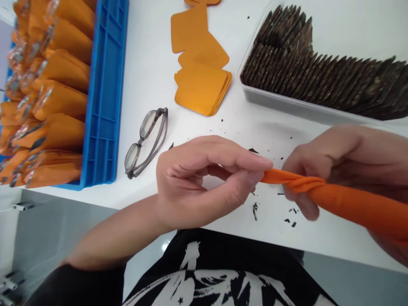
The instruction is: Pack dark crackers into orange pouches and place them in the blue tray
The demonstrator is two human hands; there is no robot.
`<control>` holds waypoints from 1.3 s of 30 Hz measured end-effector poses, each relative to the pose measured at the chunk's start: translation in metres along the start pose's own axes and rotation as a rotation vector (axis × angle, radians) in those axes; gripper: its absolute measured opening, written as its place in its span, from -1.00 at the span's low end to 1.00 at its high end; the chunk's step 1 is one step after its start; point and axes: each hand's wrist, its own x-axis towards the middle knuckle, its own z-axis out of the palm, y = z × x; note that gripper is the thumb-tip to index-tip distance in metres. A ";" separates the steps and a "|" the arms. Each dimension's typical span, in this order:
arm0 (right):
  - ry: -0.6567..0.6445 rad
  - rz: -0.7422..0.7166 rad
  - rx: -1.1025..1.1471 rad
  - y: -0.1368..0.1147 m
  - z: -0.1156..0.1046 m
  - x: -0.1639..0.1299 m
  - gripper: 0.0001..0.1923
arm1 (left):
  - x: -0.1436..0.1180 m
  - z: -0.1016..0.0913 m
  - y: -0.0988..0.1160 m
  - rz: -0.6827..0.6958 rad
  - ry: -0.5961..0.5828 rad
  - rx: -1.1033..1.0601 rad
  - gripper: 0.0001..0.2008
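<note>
White tabletop, scattered with dark crumbs, stretches beneath both hands. Near the centre, the left hand pinches the thin end of a twisted orange cloth that runs toward four o'clock. At three o'clock the right hand is bent behind it, how firmly I cannot tell. Orange cards lie at twelve, eyeglasses at nine, a blue crate at ten, and a plastic box of dark slabs at two.

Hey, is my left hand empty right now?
No, the left hand pinches the narrow end of the twisted orange wrap between thumb and forefinger.
</note>
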 end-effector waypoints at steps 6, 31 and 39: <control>-0.179 0.074 0.151 -0.006 -0.001 0.008 -0.72 | 0.000 -0.002 0.002 0.038 0.030 0.045 -0.85; 0.191 -0.053 0.098 0.017 0.003 0.010 -0.59 | -0.002 0.001 -0.009 0.059 0.198 0.011 -0.88; 0.256 -0.054 -0.179 -0.005 0.013 0.004 -0.82 | -0.001 -0.002 -0.008 0.096 0.068 0.176 -0.87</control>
